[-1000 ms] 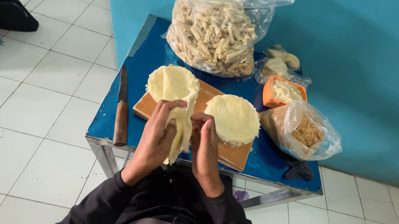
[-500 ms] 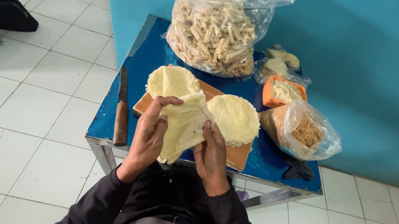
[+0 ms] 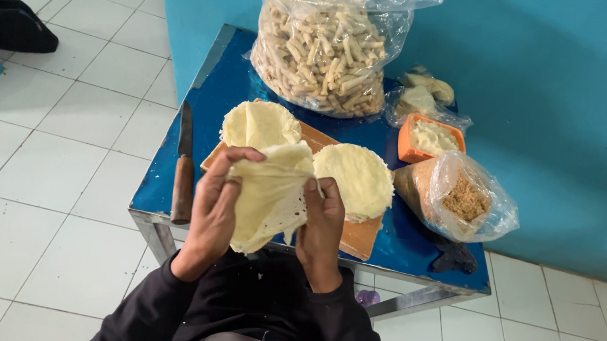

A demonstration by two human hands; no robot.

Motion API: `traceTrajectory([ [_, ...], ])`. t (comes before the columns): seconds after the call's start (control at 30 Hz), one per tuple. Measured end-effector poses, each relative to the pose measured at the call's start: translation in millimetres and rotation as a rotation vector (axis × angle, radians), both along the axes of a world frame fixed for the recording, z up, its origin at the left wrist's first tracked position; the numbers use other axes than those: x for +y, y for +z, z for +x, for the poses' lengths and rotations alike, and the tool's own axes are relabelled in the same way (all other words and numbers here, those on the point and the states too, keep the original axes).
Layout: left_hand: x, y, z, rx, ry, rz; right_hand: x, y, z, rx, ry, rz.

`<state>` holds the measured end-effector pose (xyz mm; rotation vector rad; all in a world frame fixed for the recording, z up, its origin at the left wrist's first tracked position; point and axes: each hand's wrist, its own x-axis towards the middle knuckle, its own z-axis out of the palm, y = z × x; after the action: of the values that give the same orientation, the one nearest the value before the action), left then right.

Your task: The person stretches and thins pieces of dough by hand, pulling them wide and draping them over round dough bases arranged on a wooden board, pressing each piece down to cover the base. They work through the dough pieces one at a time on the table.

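I watched my left hand (image 3: pixel 216 201) curl round one edge of a thin, pale yellow wrapper sheet (image 3: pixel 267 197), fingers bent over its top and thumb side pressed against it, a light grasp rather than a clench. My right hand (image 3: pixel 323 226) gripped the opposite edge, fingers folded onto the sheet. The sheet hung limp between both hands, creased and soft, with a lacy, ragged lower edge, held above the near edge of the wooden board (image 3: pixel 358 238). On that board lay two round stacks of the same wrappers: the left stack (image 3: pixel 258 123) partly folded over, the right stack (image 3: pixel 355 179) flat with a frilled rim. The board sat on a glossy blue metal table (image 3: pixel 405 247). A knife (image 3: pixel 182 167) with a dark blade and wooden handle lay along the table's left side. Behind the board stood a big clear plastic bag (image 3: pixel 327 44) packed with pale finger-shaped rolls. To the right were an orange tub (image 3: pixel 426 140) of creamy filling and a smaller bag (image 3: pixel 466 196) of brown crumbs.
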<state>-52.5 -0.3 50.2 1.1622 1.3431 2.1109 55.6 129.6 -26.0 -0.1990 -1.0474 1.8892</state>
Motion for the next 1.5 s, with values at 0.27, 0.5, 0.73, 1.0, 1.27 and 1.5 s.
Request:
traceTrajectory([
  [0.27,3.6,-8.7,0.6,0.032,0.041,0.064,-18.7,34.1,10.1,-0.051,0.086,-0.211],
  [0.5,-2.5,-4.1,-2.1,-0.048,0.059,0.094,-12.5,35.3,12.2,-0.21,0.081,-0.077],
  [0.73,-3.6,12.1,-7.8,-0.442,-0.037,0.232,-15.5,26.7,23.6,-0.118,0.167,-0.264],
  [1.0,-11.5,20.2,-8.5,0.299,0.232,0.005,-4.4,11.8,31.3,-0.07,0.374,-0.296],
  [1.27,-2.4,6.4,-32.5,-0.56,-0.069,0.175,-4.6,-24.9,56.4,0.134,0.501,-0.65],
  [1.5,-1.7,-4.3,-49.7,-0.74,0.049,0.26,-6.5,-41.3,97.5,0.053,0.359,-0.757],
])
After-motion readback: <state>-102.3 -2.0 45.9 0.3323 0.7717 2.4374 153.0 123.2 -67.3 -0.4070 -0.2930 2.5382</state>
